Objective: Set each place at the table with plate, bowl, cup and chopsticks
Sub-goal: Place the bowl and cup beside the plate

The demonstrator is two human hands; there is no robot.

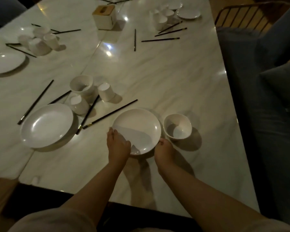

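Observation:
A white plate [137,126] lies near the front of the marble table [182,77]. My left hand [118,144] grips its left near rim and my right hand [163,148] grips its right near rim. A white bowl [177,126] stands upright just right of the plate, nearly touching it. Two black chopsticks [110,113] lie slanted left of the plate, one reaching toward its far left rim. Behind them stand a bowl [81,85] and two white cups [105,91]. A second plate [46,124] lies further left.
More plates, cups and scattered chopsticks lie at the far left [38,42] and far right [167,15]. A tissue box [105,16] stands at the back middle. A dark sofa [266,97] runs along the table's right edge; a metal chair [238,15] stands beyond it.

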